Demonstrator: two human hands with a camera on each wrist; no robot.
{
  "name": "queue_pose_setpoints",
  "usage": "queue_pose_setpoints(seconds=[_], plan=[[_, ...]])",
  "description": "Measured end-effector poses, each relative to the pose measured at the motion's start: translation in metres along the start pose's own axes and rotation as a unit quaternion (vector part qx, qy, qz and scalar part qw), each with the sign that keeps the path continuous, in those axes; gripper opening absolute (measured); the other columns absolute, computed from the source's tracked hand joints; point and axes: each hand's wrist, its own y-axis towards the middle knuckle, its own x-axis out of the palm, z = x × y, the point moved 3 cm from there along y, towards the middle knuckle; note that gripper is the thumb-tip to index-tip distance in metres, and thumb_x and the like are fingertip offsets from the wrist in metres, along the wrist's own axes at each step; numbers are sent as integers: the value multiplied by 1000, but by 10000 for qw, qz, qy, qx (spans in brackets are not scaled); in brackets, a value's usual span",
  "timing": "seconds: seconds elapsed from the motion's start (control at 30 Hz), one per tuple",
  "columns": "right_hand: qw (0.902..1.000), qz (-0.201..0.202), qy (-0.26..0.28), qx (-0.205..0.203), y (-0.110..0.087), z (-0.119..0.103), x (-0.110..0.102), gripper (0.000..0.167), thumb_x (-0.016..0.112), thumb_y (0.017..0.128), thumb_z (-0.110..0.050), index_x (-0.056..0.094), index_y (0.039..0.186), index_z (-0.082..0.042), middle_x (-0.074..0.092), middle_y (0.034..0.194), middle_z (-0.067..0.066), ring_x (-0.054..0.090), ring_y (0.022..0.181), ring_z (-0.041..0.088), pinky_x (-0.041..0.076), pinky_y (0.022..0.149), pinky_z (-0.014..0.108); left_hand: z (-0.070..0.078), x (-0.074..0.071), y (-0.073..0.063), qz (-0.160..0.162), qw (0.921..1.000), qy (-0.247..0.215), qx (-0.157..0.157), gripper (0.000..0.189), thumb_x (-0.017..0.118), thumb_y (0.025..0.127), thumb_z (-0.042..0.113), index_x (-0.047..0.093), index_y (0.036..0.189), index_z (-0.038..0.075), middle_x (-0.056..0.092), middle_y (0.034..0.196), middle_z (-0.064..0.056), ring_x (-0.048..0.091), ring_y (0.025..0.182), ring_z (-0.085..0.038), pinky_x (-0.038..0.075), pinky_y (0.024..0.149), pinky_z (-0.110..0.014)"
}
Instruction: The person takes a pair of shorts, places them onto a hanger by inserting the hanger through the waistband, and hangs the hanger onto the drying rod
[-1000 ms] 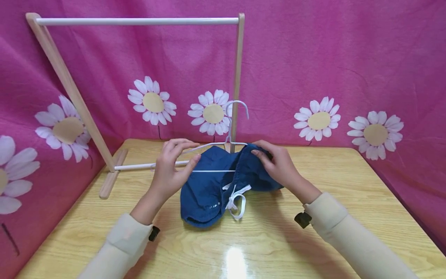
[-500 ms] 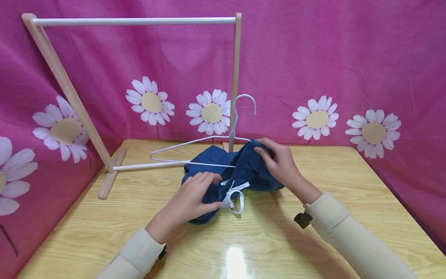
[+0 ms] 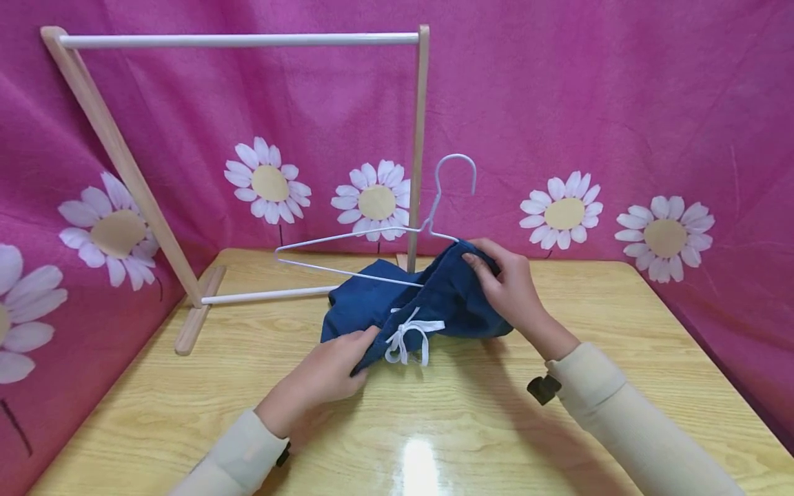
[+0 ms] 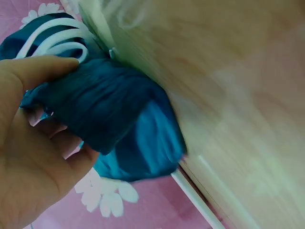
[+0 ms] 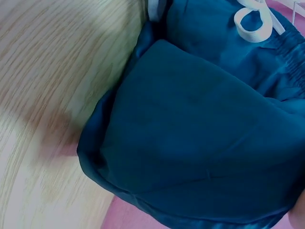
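Note:
Navy blue drawstring shorts [image 3: 455, 296] hang partly over a white wire hanger [image 3: 347, 237], whose right end is inside the waistband. At the waistband's right end, my right hand [image 3: 505, 286] grips the cloth over the hanger. My left hand [image 3: 331, 365] pinches the waistband's left part, below the hanger's bare left end. In the left wrist view, the thumb lies on the fabric with the fingers curled beneath it. A white drawstring bow [image 3: 412, 334] sits at the front of the waist. The right wrist view is mostly filled by one leg of the shorts [image 5: 205, 143].
A clothes rack with wooden posts [image 3: 418, 145] and a white top rail [image 3: 242, 40] stands at the back left. Its low white bar [image 3: 269, 295] runs behind the shorts. A pink cloth with daisies [image 3: 496, 103] encloses the wooden table [image 3: 484, 427].
My left hand has left the hanger's left side, moved down and taken hold of the waistband. The hanger has risen and shifted right, with my right hand still gripping the shorts.

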Motion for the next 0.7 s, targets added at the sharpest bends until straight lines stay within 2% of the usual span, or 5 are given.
queue_pose_setpoints(seconds=[0.17,0.33,0.43,0.57,0.7], plan=[[9999,117,-41,117,-1,5,-7,16,66,97,-2,74,111,-2,75,100,10,61,87,8,46,83,11,-16,-10,-10,291,9993,-221,82,42,71,94,8,55,133,5,70,117,-11,68,102,-23,56,91,-45],[9996,192,-92,207,-3,6,-11,17,66,97,-3,74,113,-3,75,103,9,61,90,0,46,84,11,-35,-35,-15,699,9966,-402,163,30,72,94,8,61,122,4,71,113,-13,69,103,-28,55,92,-48],[9997,192,-93,151,-4,6,-11,17,67,97,-3,74,112,-3,75,102,9,61,90,0,45,85,10,-48,-51,-17,1035,9929,-544,215,28,72,93,5,62,119,2,70,112,-14,67,106,-30,53,95,-50],[10000,58,-62,17,-3,6,-10,16,67,96,-1,74,110,-3,75,100,9,62,89,5,46,86,11,-63,-70,-21,1666,9835,-693,162,26,74,91,2,64,115,1,68,110,-15,64,106,-33,51,97,-54],[10000,-20,-47,-40,-2,5,-9,16,66,96,-1,74,110,-4,75,99,8,63,88,9,46,87,11,-73,-88,-25,2464,9655,-831,98,24,76,88,-1,66,110,1,68,107,-16,63,102,-33,50,95,-54]])
